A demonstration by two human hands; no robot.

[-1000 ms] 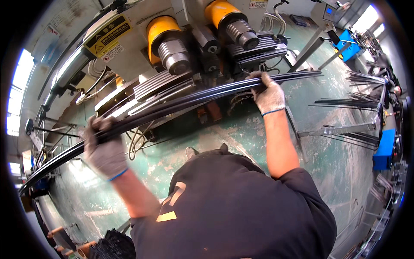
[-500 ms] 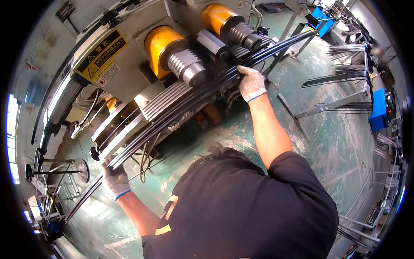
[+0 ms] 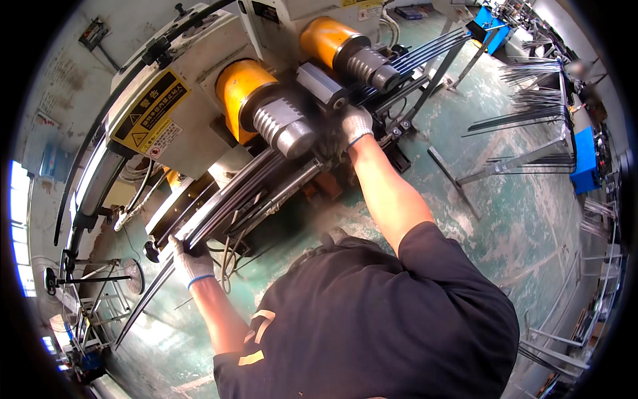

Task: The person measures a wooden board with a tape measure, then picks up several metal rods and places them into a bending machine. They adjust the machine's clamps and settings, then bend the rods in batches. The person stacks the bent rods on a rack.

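A bundle of long dark metal rods (image 3: 229,193) runs slantwise from the lower left up to the machine. Near its left part, my left hand (image 3: 193,264) is closed round the rods, in a white knit glove with a blue cuff. My right hand (image 3: 357,125), gloved the same way, is closed at the rods beside the machine's rollers; its fingertips are partly hidden. A ribbed steel roller (image 3: 282,123) sits over the bundle on a yellow cylinder (image 3: 244,86). A second ribbed roller (image 3: 367,65) extends from another yellow cylinder (image 3: 327,38) farther right.
The machine's pale housing (image 3: 159,113) carries a yellow-and-black warning label. A metal support leg (image 3: 432,80) stands under the rods' far end. To the right, a rack (image 3: 565,126) holds several bundles of rods beside a blue box (image 3: 585,159). Left stands a round fan (image 3: 134,275).
The rods have moved away from me, in under the rollers. My right hand has shifted left to beside the rollers. My left hand has moved slightly right.
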